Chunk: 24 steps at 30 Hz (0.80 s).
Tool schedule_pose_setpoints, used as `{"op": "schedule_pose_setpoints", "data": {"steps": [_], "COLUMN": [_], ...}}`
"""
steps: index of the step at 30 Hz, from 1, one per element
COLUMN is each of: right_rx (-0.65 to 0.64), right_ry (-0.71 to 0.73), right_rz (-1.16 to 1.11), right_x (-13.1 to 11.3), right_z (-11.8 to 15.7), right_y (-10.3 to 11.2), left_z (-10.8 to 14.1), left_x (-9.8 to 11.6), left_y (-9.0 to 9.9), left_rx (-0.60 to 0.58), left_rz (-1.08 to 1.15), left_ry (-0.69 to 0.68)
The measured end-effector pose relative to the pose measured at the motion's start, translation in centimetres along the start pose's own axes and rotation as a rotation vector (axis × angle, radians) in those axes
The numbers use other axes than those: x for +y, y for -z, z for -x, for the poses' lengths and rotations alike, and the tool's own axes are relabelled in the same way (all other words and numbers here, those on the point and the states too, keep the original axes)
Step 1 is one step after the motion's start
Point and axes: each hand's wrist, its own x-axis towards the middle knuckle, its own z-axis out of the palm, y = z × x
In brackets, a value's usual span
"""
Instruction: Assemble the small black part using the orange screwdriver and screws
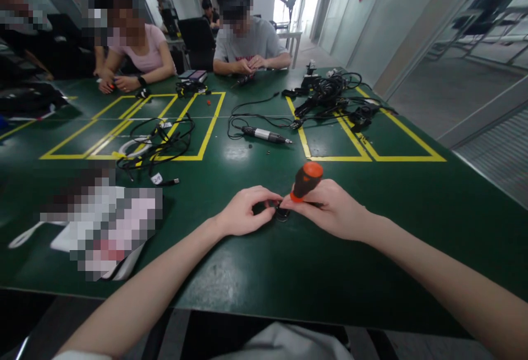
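Orange tops the screwdriver [306,182] in the right hand [340,211], apparently screwing at the dark part [282,214] towards seven o'clock, which the left hand [246,211] pinches from nine; steady turning seems needed next.

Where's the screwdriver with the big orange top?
In the head view, the screwdriver is just right of centre, in the right hand, near the left hand.

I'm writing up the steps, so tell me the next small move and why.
Probably a slight turn of the screwdriver, if its tip is seated, which cannot be seen: the right grip holds it handle up, slanting toward the small dark object, and the left grip is right at that object, placed to steady it.
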Motion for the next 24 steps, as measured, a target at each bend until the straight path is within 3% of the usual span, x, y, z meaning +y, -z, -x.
{"op": "schedule_pose_setpoints", "data": {"steps": [4,15,19,24], "right_rx": [-0.110,0.020,-0.006,0.000], "right_ry": [-0.060,-0.327,-0.397,-0.392], "right_rz": [-0.122,-0.303,-0.352,-0.396], "right_x": [-0.3,-0.4,-0.2,-0.3], "right_z": [-0.3,-0.6,-0.3,0.2], "right_y": [0.5,0.8,1.0,0.8], "left_z": [0.0,-0.2,-0.9,-3.2], "left_x": [0.0,0.0,2.1,6.6], "left_y": [0.0,0.5,1.8,4.1], "left_rx": [0.041,0.250,0.359,0.209], "left_rz": [0.023,0.133,0.231,0.176], "left_ry": [0.004,-0.033,-0.088,-0.219]}}
